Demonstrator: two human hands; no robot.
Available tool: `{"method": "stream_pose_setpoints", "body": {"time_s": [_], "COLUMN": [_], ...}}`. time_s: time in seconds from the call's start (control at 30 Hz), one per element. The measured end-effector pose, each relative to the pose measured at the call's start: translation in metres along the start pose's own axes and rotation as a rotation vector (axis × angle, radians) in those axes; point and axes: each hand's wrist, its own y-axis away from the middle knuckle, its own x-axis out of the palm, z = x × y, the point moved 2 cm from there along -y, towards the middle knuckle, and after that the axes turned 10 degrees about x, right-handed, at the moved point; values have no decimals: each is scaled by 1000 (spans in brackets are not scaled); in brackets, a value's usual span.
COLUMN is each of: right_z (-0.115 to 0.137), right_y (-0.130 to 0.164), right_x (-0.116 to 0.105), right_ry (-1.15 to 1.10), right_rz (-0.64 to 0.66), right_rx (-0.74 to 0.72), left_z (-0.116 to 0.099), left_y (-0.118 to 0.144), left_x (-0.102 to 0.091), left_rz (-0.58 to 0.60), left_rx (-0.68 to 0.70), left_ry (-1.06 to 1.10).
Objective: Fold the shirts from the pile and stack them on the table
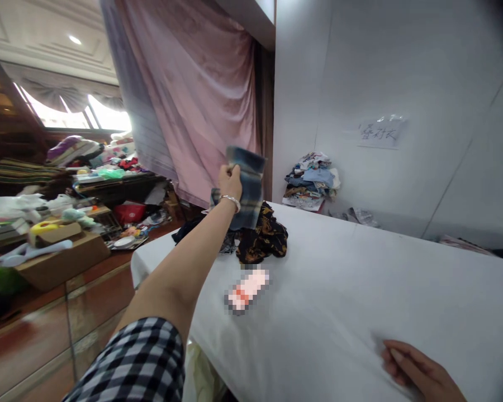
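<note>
My left hand reaches out over the far left part of the white-covered table. Its fingers are closed on a blue plaid shirt, which hangs down in a blur. Just below it lies a heap of clothes: a black garment with a golden-brown pattern and a dark piece partly behind my forearm. My right hand is low at the right, above the bare cloth. Its fingers are loosely bent and slightly smeared, with nothing visible in them.
A pixelated pinkish-white object lies on the table near my left forearm. Folded clothes form a stack at the far edge by the white wall, which bears a handwritten sign. A pink curtain hangs behind. Cardboard boxes stand left.
</note>
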Motion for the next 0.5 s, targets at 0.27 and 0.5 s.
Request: {"method": "stream_pose_setpoints", "body": {"time_s": [0.27, 0.5], "right_z": [37, 39], "right_y": [20, 15], "right_x": [3, -12], "right_ry": [-599, -797], "right_rz": [78, 51], "right_rx": [-45, 30], "left_z": [-121, -95], "left_y": [176, 276], "left_x": [63, 87], "left_rz": [981, 1279], "left_rx": [430, 300], "left_ry": [396, 304]}}
